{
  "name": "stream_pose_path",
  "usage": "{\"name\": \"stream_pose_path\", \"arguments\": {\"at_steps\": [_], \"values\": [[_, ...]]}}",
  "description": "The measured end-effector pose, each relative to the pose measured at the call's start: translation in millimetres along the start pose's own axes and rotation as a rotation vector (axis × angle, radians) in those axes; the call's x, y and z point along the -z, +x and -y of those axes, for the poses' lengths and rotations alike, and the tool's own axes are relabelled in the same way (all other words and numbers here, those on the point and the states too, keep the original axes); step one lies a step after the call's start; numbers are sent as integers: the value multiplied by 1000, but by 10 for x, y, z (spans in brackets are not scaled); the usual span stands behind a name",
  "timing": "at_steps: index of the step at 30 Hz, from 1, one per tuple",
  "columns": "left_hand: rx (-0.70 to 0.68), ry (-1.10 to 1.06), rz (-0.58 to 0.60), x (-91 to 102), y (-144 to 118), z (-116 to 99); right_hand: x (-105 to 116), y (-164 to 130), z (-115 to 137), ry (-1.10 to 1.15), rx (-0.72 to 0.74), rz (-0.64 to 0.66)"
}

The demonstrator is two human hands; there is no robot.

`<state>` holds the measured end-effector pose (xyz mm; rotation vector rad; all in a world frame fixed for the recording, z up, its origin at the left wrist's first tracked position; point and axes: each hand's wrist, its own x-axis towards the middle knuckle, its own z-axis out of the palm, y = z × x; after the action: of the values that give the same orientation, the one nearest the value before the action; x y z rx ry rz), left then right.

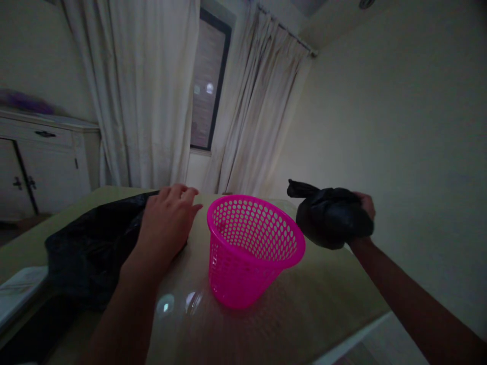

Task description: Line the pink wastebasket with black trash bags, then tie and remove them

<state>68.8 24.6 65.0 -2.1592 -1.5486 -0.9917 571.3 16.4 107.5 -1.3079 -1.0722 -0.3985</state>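
Observation:
A bright pink mesh wastebasket [243, 268], its wall full of round holes, stands upright on the table between my hands. To its right, my right hand [367, 205] grips a bunched black plastic bag [327, 218], raised above the table, with a twisted end pointing left. The bag hides most of my right fingers. On the left, my left hand [171, 213] hovers palm down with its fingers loosely stretched and nothing visible in them. Behind and beneath it lies a spread-out black plastic bag [91, 248]; whether the hand touches it I cannot tell.
The glossy table [182, 324] has its edge at the lower right. A white flat object [23, 289] lies at the left. Beyond are a white cabinet [57, 162], long curtains [152, 91], a narrow window [209, 86] and a plain wall [399, 116] on the right.

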Motion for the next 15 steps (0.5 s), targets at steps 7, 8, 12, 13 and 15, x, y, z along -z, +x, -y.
{"name": "stream_pose_path", "arguments": {"at_steps": [7, 8, 12, 13, 15], "values": [[203, 182, 409, -247, -64, 665, -69, -1132, -796, -319, 14, 227], [204, 186, 432, -270, -63, 694, -55, -1298, -867, -335, 21, 267], [204, 161, 535, -302, -47, 745, 62, -1924, -1031, -349, 62, 466], [223, 131, 537, -286, -42, 740, 106, -2052, -1059, -356, 62, 512], [242, 78, 480, -222, -25, 704, 203, -2254, -1124, -381, 66, 535]]}}
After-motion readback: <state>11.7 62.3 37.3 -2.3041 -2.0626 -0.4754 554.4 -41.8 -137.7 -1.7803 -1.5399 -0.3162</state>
